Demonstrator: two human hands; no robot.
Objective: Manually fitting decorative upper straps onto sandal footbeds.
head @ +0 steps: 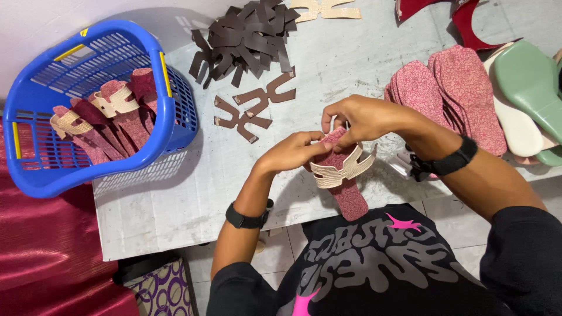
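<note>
Both the left hand (291,153) and the right hand (358,119) pinched shut on a pink speckled insole (349,196) wrapped by a beige textured strap (342,169). A blue plastic basket (44,169) sat well left; dark brown strap cutouts (249,38) lay beyond.

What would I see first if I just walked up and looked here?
First, two hands in the middle: the left hand and right hand hold a pink sandal insole with a beige strap piece wrapped around it. Next, the bright blue basket at the left, holding more strapped insoles. A heap of dark brown strap cut-outs lies at the table's far edge.
</note>
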